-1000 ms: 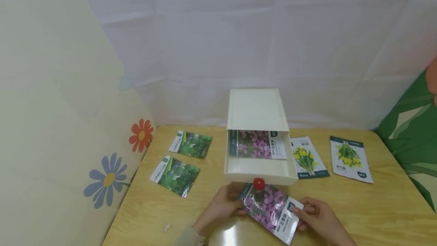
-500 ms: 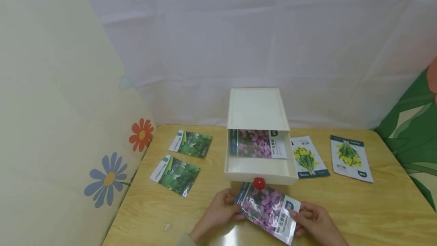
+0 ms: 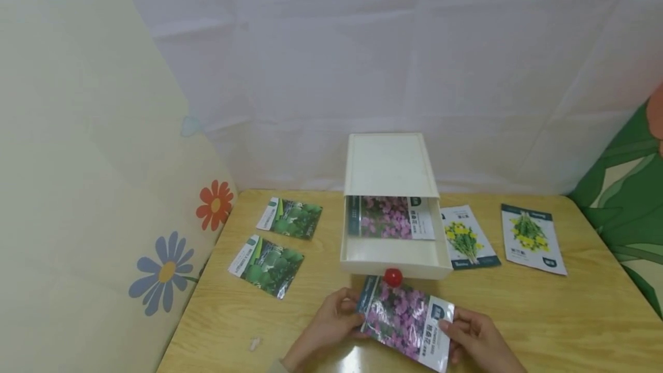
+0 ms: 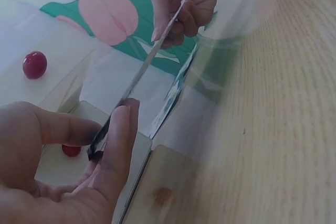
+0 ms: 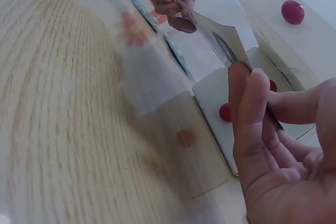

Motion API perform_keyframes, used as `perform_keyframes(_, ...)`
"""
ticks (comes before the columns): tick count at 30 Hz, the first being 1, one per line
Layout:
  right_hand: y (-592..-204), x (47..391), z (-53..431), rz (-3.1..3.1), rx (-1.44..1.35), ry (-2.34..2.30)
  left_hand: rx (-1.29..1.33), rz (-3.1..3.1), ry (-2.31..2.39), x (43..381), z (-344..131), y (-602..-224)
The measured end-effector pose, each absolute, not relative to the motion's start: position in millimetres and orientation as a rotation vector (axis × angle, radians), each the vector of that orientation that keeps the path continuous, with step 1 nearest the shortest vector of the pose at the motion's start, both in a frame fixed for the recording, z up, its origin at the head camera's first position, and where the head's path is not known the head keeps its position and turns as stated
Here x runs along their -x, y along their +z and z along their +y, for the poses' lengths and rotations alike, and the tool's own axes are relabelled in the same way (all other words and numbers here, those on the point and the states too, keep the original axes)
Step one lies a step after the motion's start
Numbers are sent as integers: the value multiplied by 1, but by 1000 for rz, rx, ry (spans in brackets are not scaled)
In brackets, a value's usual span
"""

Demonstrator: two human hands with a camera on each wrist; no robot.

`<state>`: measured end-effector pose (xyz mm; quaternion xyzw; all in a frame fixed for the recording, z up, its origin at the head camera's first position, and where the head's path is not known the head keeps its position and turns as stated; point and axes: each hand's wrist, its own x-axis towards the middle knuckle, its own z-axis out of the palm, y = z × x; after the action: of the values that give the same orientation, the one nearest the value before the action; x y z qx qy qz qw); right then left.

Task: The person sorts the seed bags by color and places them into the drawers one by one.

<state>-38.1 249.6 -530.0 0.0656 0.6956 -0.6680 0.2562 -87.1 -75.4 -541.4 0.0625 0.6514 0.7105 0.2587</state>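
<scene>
A seed packet (image 3: 401, 318) printed with pink-purple flowers is pinched between both hands, in front of the white drawer box. My left hand (image 3: 331, 324) holds its dark-banded left end, thumb and fingers on opposite faces. The right hand (image 3: 479, 335) pinches the white right end. Both wrist views show the packet (image 4: 142, 72) nearly edge-on, raised over the table. Behind it, a pulled-out drawer (image 3: 396, 269) with a red knob (image 3: 393, 277) overlaps the packet's top edge in the head view. Inside that drawer lies a matching flower packet (image 3: 391, 220).
Two green-leaf packets (image 3: 274, 266) lie left of the white box (image 3: 391, 166). Two yellow-flower packets (image 3: 533, 240) lie on its right, one close against it. Further red knobs (image 5: 226, 112) show lower on the box. A white cloth (image 3: 311, 73) hangs behind the wooden table (image 3: 518, 309).
Both hands have shifted slightly left with the flower packet, which has turned a little more level. The drawer and the packets lying on the table have stayed put.
</scene>
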Motion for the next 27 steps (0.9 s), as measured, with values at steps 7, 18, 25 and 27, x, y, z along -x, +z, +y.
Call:
perform_keyframes(7,-521,38,250,1766,-183,-1835,-352,1981,1770,93,-85,-533)
perform_keyframes(18,-507,41,249,1672,-2,-1847,-405,1965,1742,93,-92,-520)
perform_keyframes(25,-499,41,248,1633,81,-1868,-511,1951,1714,95,-98,-509)
perform_keyframes(27,-496,40,248,1636,86,-1866,-546,1932,1717,96,-99,-507)
